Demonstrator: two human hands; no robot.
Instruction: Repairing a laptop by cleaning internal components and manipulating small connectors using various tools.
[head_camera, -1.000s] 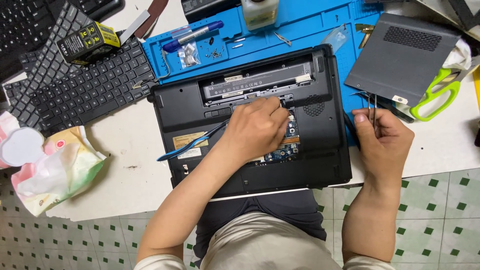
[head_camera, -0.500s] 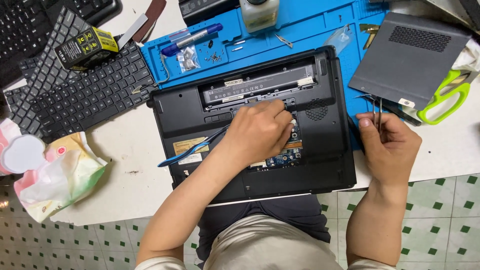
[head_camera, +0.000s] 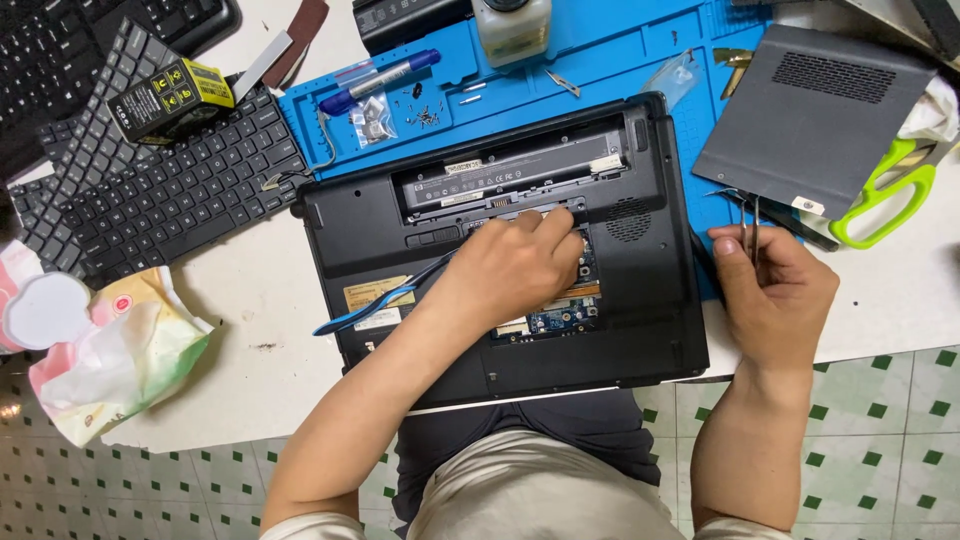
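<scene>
An upturned black laptop (head_camera: 500, 270) lies on the white table (head_camera: 240, 390), its far edge resting on a blue work mat (head_camera: 620, 50). Everything else sits around this laptop.

The left hand (head_camera: 515, 265) rests on the middle of the laptop's underside, over an open bay where a green circuit board (head_camera: 560, 318) shows. Its fingers (head_camera: 550, 222) curl down and press at the bay's far edge. A blue-handled pry tool (head_camera: 375, 305) runs out from under this hand toward the laptop's left edge; the hand appears closed around it, though the grip itself is hidden.

The right hand (head_camera: 775, 290) hovers just off the laptop's right edge, closed on thin metal tweezers (head_camera: 752, 222) pinched between thumb and fingers, tips pointing away from the person.

Beyond the laptop's right corner lies a grey cover panel (head_camera: 820, 110), with green-handled scissors (head_camera: 890, 195) beside it. To the left of the laptop lie loose black keyboards (head_camera: 170, 190), a small black and yellow box (head_camera: 170, 95) on top of them, and nearer the person a crumpled wipes packet (head_camera: 120, 365). On the mat behind the laptop are a blue pen (head_camera: 385, 75), small screws (head_camera: 428, 117) and a plastic bottle (head_camera: 512, 28).
</scene>
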